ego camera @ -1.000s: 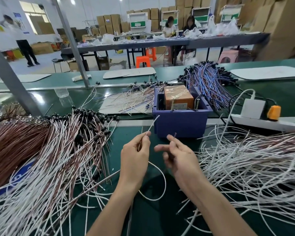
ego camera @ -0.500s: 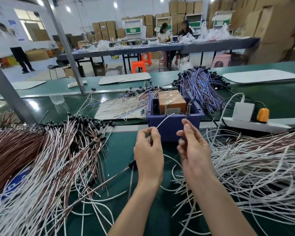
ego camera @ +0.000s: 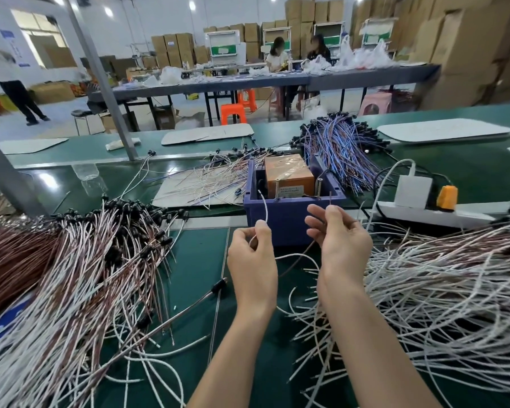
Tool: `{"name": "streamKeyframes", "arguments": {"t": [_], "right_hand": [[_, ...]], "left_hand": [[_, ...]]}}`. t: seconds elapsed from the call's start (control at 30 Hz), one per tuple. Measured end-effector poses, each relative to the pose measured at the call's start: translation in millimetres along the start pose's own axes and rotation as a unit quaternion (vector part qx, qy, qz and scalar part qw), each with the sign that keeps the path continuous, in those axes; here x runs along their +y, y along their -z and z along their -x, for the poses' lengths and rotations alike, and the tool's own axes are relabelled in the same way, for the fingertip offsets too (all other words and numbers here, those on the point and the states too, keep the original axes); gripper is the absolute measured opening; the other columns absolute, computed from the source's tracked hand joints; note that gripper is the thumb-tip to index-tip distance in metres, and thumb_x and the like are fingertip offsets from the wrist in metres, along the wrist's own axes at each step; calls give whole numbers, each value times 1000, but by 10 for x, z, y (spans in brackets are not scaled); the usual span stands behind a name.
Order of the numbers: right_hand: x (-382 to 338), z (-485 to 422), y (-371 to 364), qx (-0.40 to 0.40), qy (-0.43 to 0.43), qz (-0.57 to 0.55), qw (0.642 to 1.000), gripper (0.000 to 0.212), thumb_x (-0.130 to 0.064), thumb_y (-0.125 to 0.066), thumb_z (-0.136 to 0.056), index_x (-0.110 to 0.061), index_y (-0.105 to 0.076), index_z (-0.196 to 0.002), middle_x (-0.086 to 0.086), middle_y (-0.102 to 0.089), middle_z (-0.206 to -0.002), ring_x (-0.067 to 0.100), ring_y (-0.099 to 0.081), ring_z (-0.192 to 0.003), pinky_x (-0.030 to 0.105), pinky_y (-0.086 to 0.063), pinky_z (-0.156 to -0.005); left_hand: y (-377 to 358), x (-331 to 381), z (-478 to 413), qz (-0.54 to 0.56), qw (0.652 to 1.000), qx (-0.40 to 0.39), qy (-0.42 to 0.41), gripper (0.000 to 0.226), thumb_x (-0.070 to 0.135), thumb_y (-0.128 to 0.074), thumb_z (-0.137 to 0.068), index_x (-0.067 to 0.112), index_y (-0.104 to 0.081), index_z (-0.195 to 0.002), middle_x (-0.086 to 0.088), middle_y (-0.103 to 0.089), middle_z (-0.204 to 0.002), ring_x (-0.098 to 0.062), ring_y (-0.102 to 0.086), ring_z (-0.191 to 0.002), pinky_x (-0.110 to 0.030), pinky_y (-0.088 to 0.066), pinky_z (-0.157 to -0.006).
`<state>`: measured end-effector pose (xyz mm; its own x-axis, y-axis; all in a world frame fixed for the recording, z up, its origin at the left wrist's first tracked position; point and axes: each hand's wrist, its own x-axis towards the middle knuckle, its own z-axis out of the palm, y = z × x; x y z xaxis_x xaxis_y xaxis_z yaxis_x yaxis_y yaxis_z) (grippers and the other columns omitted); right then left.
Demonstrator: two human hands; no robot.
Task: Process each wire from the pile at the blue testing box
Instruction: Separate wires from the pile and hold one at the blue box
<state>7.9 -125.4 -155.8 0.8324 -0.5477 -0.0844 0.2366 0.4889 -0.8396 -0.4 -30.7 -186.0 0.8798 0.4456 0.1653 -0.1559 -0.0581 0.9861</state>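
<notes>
Now your left hand [ego camera: 252, 260] pinches a white wire [ego camera: 264, 207] between thumb and forefinger, its tip standing up just above your knuckles. Your right hand [ego camera: 340, 240] pinches a brown wire [ego camera: 330, 198] the same way. Both tips rise in front of the blue box [ego camera: 286, 223], just beyond your fingers. The loose pile of wires [ego camera: 439, 275] lies just right of your right hand.

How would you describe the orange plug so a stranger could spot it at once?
Find the blue testing box on the green bench. Right of it lies a white power strip. The orange plug stands on it, right of a white adapter, the strip's only coloured piece.
</notes>
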Motion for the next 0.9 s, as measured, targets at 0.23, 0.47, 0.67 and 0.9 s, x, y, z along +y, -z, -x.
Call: {"name": "streamKeyframes", "arguments": {"t": [0.23, 0.47, 0.67, 0.9], "right_hand": [[51, -21, -85, -2, 15, 38, 999, 17, -16, -57, -102, -4, -61, -112, -3, -78, -79, 9, -72, -61, 17, -50, -48], [41, 6, -87, -19, 23, 48, 998, 14, -17, -57, -102, -6, -61, -110, -3, -78, -79, 9, -70, -59, 18, -49, -46], [33, -3, -72, -16, 21, 48, 998, 12, -17, -57, -102, -7, -62, -109, -4, -78, -79, 9, -70, -59, 18, -49, -46], [36, -58, -71, -5, 16, 37, 999, 16, -16, -56, -103, -5, -61, -112, -4, -78, -77, 7, -68, -55, 18, -48, -44]], "left_hand": [[57, 11, -43, 8, 999, -50, 21, 34, 44, -55, -99, 15, -59, -82, 10, -51, -57, -13, -42, -53, -39, -40, -56], [77, 27, -43, 25, 995, -91, 16, 31, 45, -57, -99, 18, -59, -84, 12, -49, -58, -10, -39, -54, -36, -36, -56], [77, 39, -24, 37, 992, -117, 13, 30, 44, -57, -99, 17, -60, -85, 9, -45, -58, -11, -35, -54, -34, -34, -53], [65, 57, -17, 58, 990, -125, 29, 28, 40, -57, -101, 15, -58, -88, 8, -41, -55, -11, -31, -49, -31, -29, -48]]}}
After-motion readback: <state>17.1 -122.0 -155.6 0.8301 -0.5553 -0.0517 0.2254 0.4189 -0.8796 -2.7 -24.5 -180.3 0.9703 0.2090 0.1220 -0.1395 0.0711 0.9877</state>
